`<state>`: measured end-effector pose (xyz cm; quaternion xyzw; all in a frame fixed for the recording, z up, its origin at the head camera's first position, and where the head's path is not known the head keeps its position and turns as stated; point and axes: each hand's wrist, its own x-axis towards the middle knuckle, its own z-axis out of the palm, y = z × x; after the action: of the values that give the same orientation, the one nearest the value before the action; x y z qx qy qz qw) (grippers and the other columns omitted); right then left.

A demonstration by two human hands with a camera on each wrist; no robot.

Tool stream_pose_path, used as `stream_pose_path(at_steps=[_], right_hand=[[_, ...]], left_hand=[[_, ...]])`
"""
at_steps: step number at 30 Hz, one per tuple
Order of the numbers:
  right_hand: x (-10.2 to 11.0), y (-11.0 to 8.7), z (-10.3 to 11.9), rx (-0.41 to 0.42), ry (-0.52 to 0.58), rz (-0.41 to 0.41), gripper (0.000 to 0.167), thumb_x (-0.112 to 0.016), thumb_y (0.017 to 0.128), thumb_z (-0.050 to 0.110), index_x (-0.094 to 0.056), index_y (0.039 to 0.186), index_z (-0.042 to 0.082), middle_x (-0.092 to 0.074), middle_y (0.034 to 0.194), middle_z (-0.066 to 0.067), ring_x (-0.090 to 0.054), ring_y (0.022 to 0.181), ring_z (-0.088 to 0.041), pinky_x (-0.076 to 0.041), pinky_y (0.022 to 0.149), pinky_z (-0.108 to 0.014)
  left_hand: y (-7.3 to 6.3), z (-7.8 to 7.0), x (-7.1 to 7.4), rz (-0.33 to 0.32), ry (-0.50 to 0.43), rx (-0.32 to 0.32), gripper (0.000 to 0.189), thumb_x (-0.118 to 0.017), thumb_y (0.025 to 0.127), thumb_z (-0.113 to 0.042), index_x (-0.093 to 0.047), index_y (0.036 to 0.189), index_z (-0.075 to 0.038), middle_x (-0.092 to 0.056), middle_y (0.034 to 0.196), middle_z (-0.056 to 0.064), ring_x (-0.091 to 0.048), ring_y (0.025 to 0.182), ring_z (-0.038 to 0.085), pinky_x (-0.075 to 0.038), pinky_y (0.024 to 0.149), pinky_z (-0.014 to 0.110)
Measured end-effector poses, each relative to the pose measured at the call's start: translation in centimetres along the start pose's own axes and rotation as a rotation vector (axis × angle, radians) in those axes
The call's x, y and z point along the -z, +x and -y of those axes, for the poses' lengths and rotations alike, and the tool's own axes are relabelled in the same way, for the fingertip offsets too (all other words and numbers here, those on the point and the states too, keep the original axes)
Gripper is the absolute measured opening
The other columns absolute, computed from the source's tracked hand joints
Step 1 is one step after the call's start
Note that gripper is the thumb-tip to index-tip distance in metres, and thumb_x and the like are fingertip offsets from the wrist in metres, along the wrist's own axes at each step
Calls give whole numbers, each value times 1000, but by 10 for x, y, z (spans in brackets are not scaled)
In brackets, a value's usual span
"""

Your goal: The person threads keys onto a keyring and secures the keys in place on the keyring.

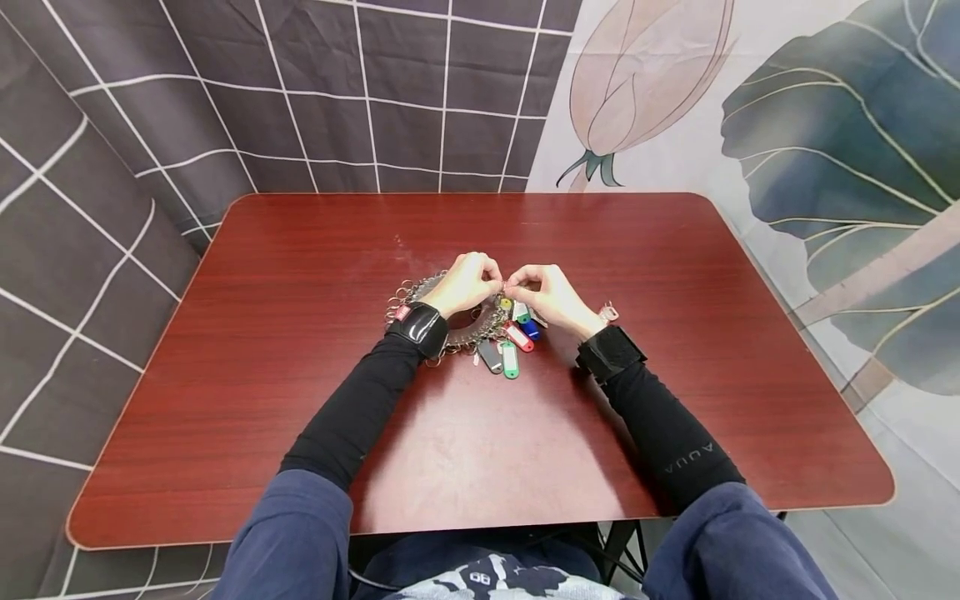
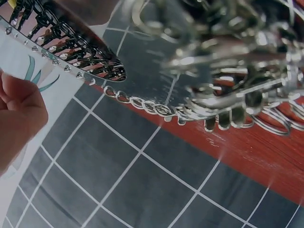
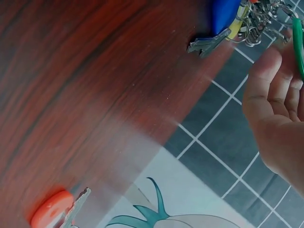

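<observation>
A shiny round key holder point(image 1: 463, 336), its rim lined with many small metal rings point(image 2: 137, 102), lies mid-table. My left hand point(image 1: 467, 283) reaches over it from the left, thumb and fingers pinching a small ring at its right edge. Meeting it there, my right hand point(image 1: 551, 298) pinches at the same spot with bent fingers. The fingertips mostly cover what they pinch. Below them hang key tags: a green one point(image 1: 510, 360), a dark grey one point(image 1: 490, 356), a red one point(image 1: 518, 337) and a blue one point(image 1: 530, 329). Keys point(image 3: 209, 44) stick out beside the blue tag.
Right of my right wrist, an orange-red key tag point(image 3: 52, 209) with a key point(image 3: 78, 206) lies apart on the reddish-brown table point(image 1: 300, 400). A dark gridded cloth point(image 1: 300, 108) and a floral cloth point(image 1: 675, 125) hang behind the far edge.
</observation>
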<state>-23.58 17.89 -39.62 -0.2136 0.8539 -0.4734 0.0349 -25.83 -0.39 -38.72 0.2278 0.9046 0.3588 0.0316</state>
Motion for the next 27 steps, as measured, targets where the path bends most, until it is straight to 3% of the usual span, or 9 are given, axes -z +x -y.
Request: stream_pose_path(at_steps=[9, 14, 18, 23, 27], right_hand=[[-4, 2, -5, 26, -19, -20, 13, -67, 87, 10, -69, 90, -2, -69, 83, -16, -55, 68, -7, -44, 64, -19], [-2, 2, -6, -22, 21, -4, 16, -60, 92, 10, -66, 91, -5, -64, 81, -23, -57, 64, -21, -42, 56, -18], [-2, 1, -5, -50, 63, 11, 20, -60, 93, 12, -66, 96, -7, -64, 83, -27, -59, 63, -21, -44, 55, -20], [-1, -3, 7, -16, 43, 27, 17, -63, 90, 6, -66, 97, -9, -66, 87, -26, -58, 68, -20, -45, 61, -18], [4, -9, 25, 2, 38, 26, 17, -61, 90, 3, -65, 98, -12, -65, 89, -30, -57, 70, -21, -41, 63, -13]], left_hand=[[1, 2, -2, -3, 25, -1, 17, -61, 84, -13, -74, 79, -3, -66, 85, 10, -54, 81, 20, -42, 75, 30], [1, 4, -4, -3, -66, -58, 10, -63, 84, -8, -70, 91, -6, -67, 87, 9, -58, 80, 19, -44, 73, 26], [0, 2, -6, -42, -129, -101, 14, -58, 82, 0, -66, 92, -6, -69, 80, 9, -61, 73, 19, -44, 66, 23], [-2, 2, -7, -69, -161, -53, 11, -57, 81, 0, -63, 88, -7, -67, 76, 8, -59, 72, 16, -40, 64, 22], [-1, 3, -8, -63, -165, -71, 10, -59, 82, 1, -63, 88, -6, -67, 78, 9, -60, 74, 18, -41, 66, 22]])
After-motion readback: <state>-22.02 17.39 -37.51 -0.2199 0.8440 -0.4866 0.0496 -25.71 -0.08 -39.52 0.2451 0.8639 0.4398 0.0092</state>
